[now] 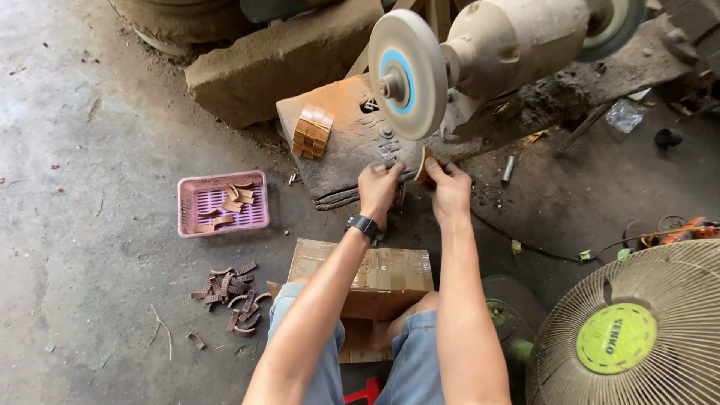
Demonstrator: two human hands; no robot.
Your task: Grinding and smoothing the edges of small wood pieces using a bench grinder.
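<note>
Under the grinding wheel (406, 73), left hand (379, 191) and right hand (448, 189) each keep a closed grip on one small wooden piece (424, 163).

A rough workshop: a dusty bench grinder (480, 52) stands far, over stained concrete floor (82, 150) with wood offcuts (231, 294) near left.

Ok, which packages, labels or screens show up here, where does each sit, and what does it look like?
Cardboard box: on the floor by the person's knees, brown, rectangular, faint print on top.
Fan badge: round, lime green, centre of the beige fan grille, bottom right.
Wheel label: blue ring around the hub of the pale grinding wheel.
Plastic wrapper: clear, crumpled, floor at upper right.
</note>
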